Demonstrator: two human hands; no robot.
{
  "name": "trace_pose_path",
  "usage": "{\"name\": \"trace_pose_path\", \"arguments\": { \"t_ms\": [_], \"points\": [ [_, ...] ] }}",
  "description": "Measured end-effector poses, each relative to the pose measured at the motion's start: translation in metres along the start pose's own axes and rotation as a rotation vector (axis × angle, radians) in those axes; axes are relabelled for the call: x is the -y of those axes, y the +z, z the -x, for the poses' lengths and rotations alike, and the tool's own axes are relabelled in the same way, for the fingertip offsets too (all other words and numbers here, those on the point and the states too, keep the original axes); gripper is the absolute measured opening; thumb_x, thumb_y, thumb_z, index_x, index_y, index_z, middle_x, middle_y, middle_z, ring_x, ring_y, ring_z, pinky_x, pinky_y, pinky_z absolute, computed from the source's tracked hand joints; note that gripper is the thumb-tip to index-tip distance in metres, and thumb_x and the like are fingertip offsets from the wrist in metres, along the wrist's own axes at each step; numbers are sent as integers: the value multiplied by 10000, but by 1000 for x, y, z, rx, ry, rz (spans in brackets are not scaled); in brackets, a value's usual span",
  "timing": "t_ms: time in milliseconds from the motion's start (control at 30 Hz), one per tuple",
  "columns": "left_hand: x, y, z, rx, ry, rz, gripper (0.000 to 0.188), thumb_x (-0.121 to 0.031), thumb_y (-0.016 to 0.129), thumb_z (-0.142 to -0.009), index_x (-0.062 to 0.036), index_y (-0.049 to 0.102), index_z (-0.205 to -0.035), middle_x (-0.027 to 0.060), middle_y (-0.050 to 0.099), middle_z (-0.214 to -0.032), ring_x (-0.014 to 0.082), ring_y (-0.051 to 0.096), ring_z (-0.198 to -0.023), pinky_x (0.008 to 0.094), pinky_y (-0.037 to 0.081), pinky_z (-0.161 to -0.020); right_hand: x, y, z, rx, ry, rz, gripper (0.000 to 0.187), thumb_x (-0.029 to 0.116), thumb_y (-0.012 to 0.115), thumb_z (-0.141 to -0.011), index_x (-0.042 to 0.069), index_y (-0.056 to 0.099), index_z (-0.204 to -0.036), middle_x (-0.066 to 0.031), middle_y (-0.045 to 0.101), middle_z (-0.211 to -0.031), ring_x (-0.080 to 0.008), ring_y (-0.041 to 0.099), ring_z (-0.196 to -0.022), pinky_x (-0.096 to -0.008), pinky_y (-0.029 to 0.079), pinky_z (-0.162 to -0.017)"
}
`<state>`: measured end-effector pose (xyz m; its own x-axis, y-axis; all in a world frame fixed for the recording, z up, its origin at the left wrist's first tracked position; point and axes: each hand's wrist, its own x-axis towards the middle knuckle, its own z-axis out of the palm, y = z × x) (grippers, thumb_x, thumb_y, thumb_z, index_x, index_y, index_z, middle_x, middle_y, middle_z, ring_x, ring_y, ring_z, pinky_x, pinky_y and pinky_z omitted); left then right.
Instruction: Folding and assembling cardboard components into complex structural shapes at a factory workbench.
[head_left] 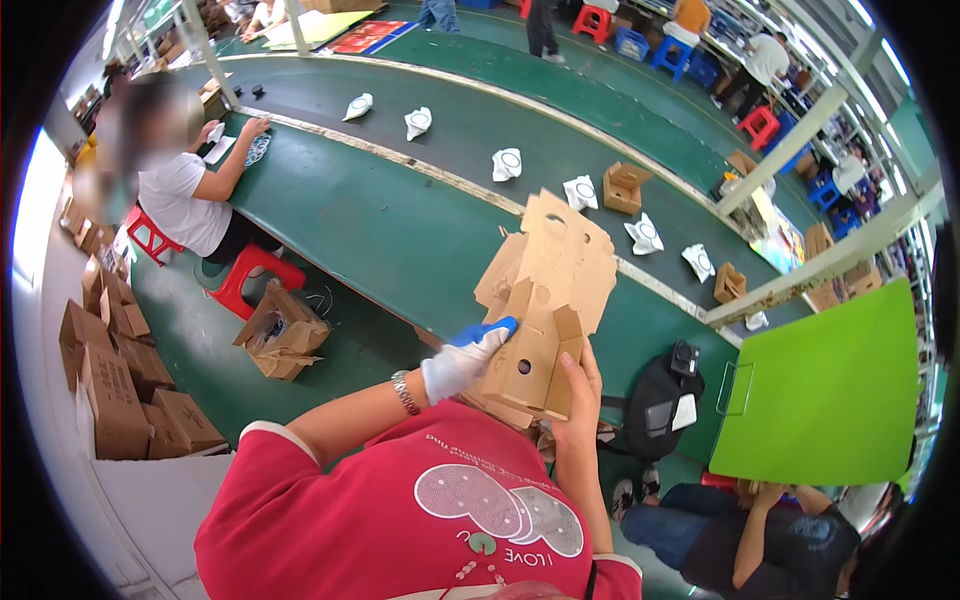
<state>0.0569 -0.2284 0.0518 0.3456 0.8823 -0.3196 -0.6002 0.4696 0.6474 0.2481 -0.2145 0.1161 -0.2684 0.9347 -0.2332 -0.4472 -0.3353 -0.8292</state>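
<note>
Holding cardboard box (530,342) (hands (580,396) partly curled)

A: Where does your head view look from?
B: Left one of two fisheyes worn on your head. Your red shirt (400,500) fills the lower middle, seen from above.

A: Which way does it face?
B: Down and ahead of you. Past your chest: green table (370,225), then the belt (460,142), running aslant. Top right reaches far benches.

A: How near to your work?
B: Close. Your left hand (465,364) and right hand (580,395) sit just beyond the shirt, cardboard box (532,338) near mid-picture. Seated person (185,205) farther out, left.

A: Your edges?
B: Dark round rim; straight lines bow near it.
</note>
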Motion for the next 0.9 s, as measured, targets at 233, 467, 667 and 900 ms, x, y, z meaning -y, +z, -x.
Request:
{"name": "trace_pose_path", "arguments": {
  "t_ms": [233,467,667,900],
  "points": [
    [-9,39,37,-198,530,-957,496,-162,522,-1007,-73,398,-1478,67,522,-1423,130,520,-1218,299,413,-1044,-23,-3,20,-85,-181,501,312,115,475,-1018,20,565,-1302,-76,566,-1295,-159,491,-1234,-277,342,-1058],
    [0,29,39,-118,326,-925,269,-179,467,-1038,-52,629,-1211,74,587,-1248,133,562,-1115,296,431,-1011,-32,-13,27,-113,-57,444,273,214,514,-1029,-14,665,-1020,-55,683,-978,-117,611,-925,-256,455,-868],
    [23,27,16,-458,514,-533,477,-102,592,-979,-101,443,-1432,74,569,-1249,161,573,-1076,321,461,-973,-38,-1,13,-313,-82,354,242,194,559,-1013,-26,650,-970,-44,663,-924,-97,593,-878,-244,457,-819],
    [23,16,9,-298,675,-694,572,-72,710,-890,-70,462,-1406,84,575,-1308,207,513,-1177,342,448,-968,-56,-23,0,-260,-168,399,282,143,633,-967,38,498,-1192,-25,522,-1035,-109,532,-949,-257,444,-815]
  ]
}}
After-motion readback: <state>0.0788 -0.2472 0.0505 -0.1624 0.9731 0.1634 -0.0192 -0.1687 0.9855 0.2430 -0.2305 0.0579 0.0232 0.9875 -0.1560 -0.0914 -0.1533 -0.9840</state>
